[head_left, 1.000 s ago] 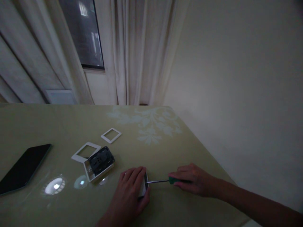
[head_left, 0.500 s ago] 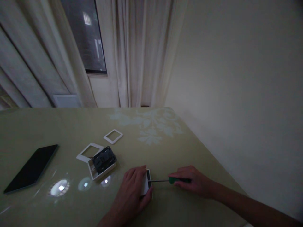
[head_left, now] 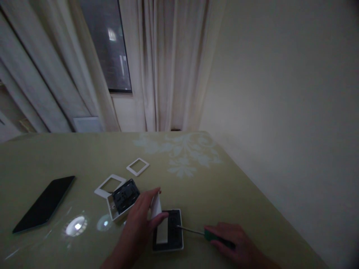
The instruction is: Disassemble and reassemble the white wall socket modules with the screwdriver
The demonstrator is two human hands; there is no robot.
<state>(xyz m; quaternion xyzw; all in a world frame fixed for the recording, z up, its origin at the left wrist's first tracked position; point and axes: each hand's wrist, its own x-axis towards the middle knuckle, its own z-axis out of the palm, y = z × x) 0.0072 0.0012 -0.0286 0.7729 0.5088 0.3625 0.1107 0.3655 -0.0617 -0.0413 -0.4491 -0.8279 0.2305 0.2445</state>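
Between the thumb and fingers of my left hand (head_left: 140, 218) is a small white cover plate (head_left: 156, 206), tilted up off the table. Below it lies a wall switch (head_left: 175, 239) with a dark inside, a white rim and one white rocker strip (head_left: 162, 233) on its left part. My right hand (head_left: 235, 237) grips a screwdriver (head_left: 193, 231) with a green and black handle. Its metal tip rests on or just over the dark part of the switch. Left of that, close to my left wrist, sits a white box (head_left: 112, 213) holding a black switch back (head_left: 126, 196).
Two white square frames lie farther back, one frame (head_left: 102, 192) against the box and a smaller frame (head_left: 138, 167) behind. A black tablet (head_left: 42, 209) is at the left. The table (head_left: 196, 194) meets a plain wall (head_left: 280, 112) at the right; curtains (head_left: 174, 74) hang behind.
My left hand has moved left and lifted the white cover plate off the switch, baring its dark inside. The screwdriver tip now points at that inside instead of the switch's edge.
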